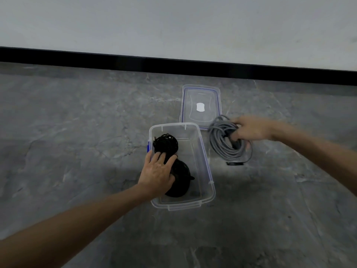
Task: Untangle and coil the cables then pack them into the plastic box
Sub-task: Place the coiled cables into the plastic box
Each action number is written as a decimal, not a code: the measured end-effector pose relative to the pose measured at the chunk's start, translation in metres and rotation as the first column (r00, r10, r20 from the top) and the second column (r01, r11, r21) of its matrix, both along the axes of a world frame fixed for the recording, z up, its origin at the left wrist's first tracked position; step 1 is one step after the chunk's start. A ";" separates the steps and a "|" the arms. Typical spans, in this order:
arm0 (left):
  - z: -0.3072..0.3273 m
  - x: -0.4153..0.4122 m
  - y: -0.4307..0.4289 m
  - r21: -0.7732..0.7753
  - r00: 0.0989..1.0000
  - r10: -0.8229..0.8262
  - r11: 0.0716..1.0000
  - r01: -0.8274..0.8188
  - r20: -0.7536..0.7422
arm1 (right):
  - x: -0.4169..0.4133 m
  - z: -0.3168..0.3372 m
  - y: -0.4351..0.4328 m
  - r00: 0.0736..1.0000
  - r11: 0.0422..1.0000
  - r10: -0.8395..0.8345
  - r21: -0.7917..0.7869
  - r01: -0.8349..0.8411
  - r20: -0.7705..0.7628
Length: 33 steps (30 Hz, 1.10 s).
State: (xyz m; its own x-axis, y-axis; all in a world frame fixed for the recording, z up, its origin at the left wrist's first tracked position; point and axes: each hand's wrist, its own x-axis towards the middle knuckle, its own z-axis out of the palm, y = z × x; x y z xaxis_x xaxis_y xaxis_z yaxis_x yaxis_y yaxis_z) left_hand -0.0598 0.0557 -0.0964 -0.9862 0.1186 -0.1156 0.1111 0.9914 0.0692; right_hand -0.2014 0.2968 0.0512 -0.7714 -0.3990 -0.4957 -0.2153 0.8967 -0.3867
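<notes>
A: What is the left hand [157, 172] doing?
B: It's spread flat, pressing black coiled cables [166, 145] down inside the clear plastic box [207, 171] on the floor [77, 122].
A: And the right hand [249, 128]?
B: It's closed around the grey cable coil [224, 144], just right of the box, near the lid [200, 107].

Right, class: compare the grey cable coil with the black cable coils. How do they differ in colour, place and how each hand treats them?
Colour: the grey cable coil is light grey; the black cable coils are black.
Place: the grey one is outside the plastic box, to its right; the black ones lie inside.
Handling: the right hand grips the grey one; the left hand presses flat on the black ones.
Shared: all are wound into loops.
</notes>
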 end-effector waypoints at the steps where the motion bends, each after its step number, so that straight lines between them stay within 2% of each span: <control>1: 0.001 0.000 -0.001 0.020 1.000 0.000 1.000 0.000 -0.013 | 0.009 0.009 -0.015 0.998 0.997 0.037 -0.069 -0.034 0.049; 3: 0.002 0.000 -0.002 0.049 1.000 -0.005 0.999 0.006 -0.019 | 0.025 0.015 -0.043 0.985 0.987 0.116 -0.122 -0.100 0.127; 5: 0.001 -0.001 -0.004 0.073 0.999 -0.013 0.997 0.015 -0.034 | 0.038 0.006 -0.073 0.976 0.986 0.150 -0.098 -0.136 0.158; 11: 0.001 -0.001 -0.004 0.145 0.996 -0.031 0.989 0.042 -0.080 | 0.040 -0.041 -0.117 0.984 0.978 0.114 0.158 -0.135 0.136; 15: -0.005 0.000 -0.012 0.268 0.996 -0.023 0.962 0.045 -0.086 | 0.033 -0.050 -0.117 0.994 0.971 0.113 0.212 -0.111 0.003; 18: -0.007 -0.001 -0.014 0.302 0.993 -0.026 0.951 0.059 -0.114 | 0.029 -0.056 -0.116 0.994 0.974 0.086 0.217 -0.068 -0.074; 20: -0.004 -0.001 -0.011 0.270 0.990 -0.037 0.960 0.074 -0.139 | 0.030 -0.056 -0.118 0.993 0.975 0.082 0.212 -0.063 -0.082; 23: 0.003 0.000 -0.010 0.159 0.999 -0.051 0.986 0.052 -0.008 | 0.035 -0.052 -0.120 0.972 0.981 0.099 0.182 -0.060 -0.214; 26: 0.007 0.003 -0.012 0.109 0.996 -0.080 0.991 0.077 0.026 | 0.040 -0.058 -0.119 0.944 0.968 0.175 0.223 -0.113 -0.280; 30: 0.004 0.006 -0.012 0.309 0.992 0.022 0.951 0.017 -0.124 | 0.050 -0.074 -0.117 0.930 0.935 0.217 0.338 -0.110 -0.297; 33: 0.010 0.002 -0.012 0.343 0.961 0.081 0.939 0.015 -0.263 | 0.050 -0.078 -0.122 0.836 0.908 0.315 0.400 -0.127 -0.450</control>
State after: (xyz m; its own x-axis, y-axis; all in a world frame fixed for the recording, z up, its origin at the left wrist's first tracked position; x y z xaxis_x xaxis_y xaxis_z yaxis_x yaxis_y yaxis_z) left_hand -0.0577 0.0441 -0.0863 -0.9782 0.0703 0.1957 0.1405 0.9171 0.3730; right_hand -0.1515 0.1749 -0.0269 -0.8591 -0.4674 -0.2087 -0.5000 0.8535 0.1465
